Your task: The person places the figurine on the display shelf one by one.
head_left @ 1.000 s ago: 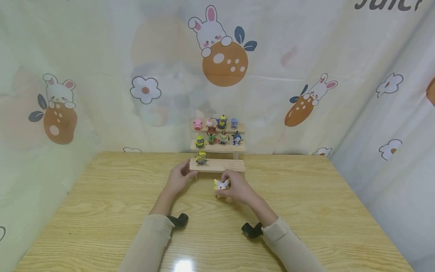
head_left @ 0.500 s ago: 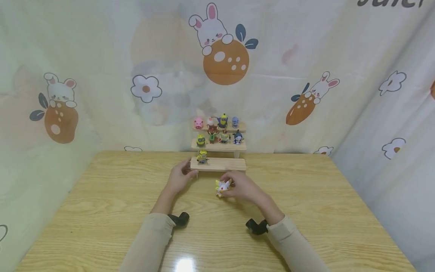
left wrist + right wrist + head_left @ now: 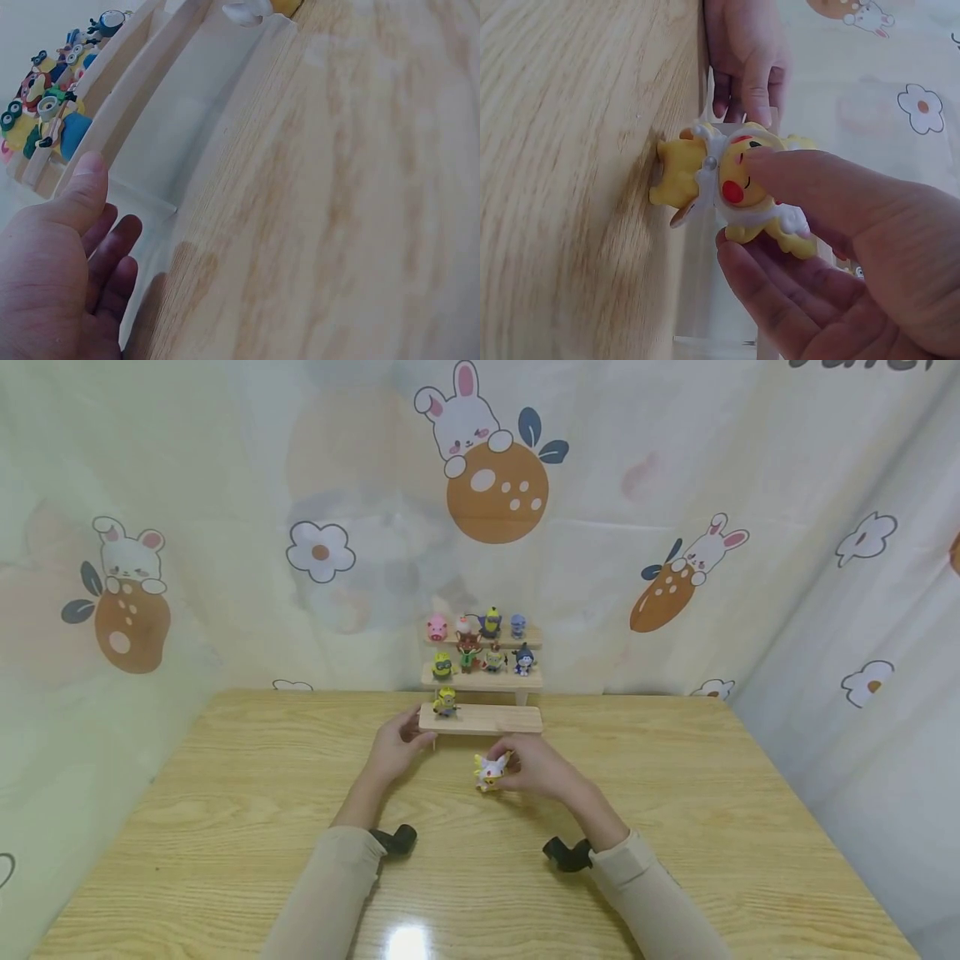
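My right hand [image 3: 536, 767] pinches a yellow Pikachu figurine [image 3: 679, 176] with red cheeks and a white hood, thumb over its face and fingers behind. The figurine is at the tabletop, in front of a three-tier wooden display stand [image 3: 487, 719]; I cannot tell whether its feet touch the wood. At the stand's left end is my left hand [image 3: 393, 747]. Its thumb [image 3: 90, 169] touches the end of the lowest shelf in the left wrist view, while the other fingers hang loosely curved below. A Minion figurine [image 3: 446, 702] stands on that shelf's left part.
Several small figurines fill the upper two tiers, among them a pink pig [image 3: 437, 627] and a fox in green [image 3: 468, 653]. Behind the wooden table [image 3: 262, 777] hangs a curtain [image 3: 360, 452] with rabbit prints. A black wrist mount [image 3: 567, 854] sits on the right forearm.
The Pikachu figurine has turned slightly in the right hand, and that wrist has shifted a little to the right. The left hand stays at the stand's end.
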A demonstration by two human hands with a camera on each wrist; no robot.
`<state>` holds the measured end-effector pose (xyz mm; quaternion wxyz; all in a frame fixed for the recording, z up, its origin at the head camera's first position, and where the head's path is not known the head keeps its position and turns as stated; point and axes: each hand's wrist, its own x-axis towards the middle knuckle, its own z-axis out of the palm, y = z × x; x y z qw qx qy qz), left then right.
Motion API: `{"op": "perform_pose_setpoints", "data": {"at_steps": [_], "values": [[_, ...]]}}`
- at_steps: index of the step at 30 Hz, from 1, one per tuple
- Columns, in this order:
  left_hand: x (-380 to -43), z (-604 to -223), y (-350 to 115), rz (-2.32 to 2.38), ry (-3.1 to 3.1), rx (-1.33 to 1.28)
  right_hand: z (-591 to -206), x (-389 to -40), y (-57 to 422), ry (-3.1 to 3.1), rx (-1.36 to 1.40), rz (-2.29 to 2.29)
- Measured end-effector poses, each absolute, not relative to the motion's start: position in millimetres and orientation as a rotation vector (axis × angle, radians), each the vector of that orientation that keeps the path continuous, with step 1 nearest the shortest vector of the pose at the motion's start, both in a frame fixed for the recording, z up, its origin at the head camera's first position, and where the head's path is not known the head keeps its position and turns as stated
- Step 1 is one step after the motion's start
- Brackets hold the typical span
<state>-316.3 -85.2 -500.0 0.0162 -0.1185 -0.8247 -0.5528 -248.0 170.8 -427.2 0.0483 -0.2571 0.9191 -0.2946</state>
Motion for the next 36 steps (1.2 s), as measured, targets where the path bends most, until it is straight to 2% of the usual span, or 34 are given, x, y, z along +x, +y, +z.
{"op": "perform_pose_setpoints", "data": {"at_steps": [8,36], "values": [[-316.3,-499.3,-85.6,-1.721,-2.58,-0.349,-427.9,-246.8,168.1,2.802,-0.613,-0.945],[-314.7,-497.0,-84.1,-1.686,-2.592,-0.33,-426.6,-245.1,163.7,2.891,-0.588,-0.888]]}}
